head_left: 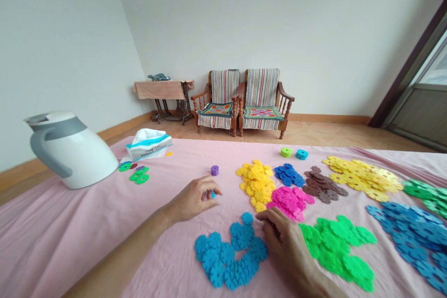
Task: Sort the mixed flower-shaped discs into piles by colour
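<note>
My left hand [195, 198] hovers over the cloth, left of the yellow pile, with fingers curled around blue snowflake discs [213, 194], mostly hidden by the fingers. My right hand [284, 233] has its fingers bent inward at the right edge of the pile of blue snowflake discs [226, 260]. Whether anything is between those fingers is hidden. One blue disc [247, 218] lies just left of the right fingertips. Beyond the left hand stands a small purple stack of discs [214, 170]. Pink discs [291, 201] and bright green discs [338, 247] lie around the right hand.
Yellow [256, 184], dark blue [289, 174] and brown [321, 185] piles sit farther back. A lime stack [286, 152] and a teal stack [301, 154] stand behind them. More discs [415, 237] spread right. A white jug [77, 149] and tissue pack [149, 145] stand left.
</note>
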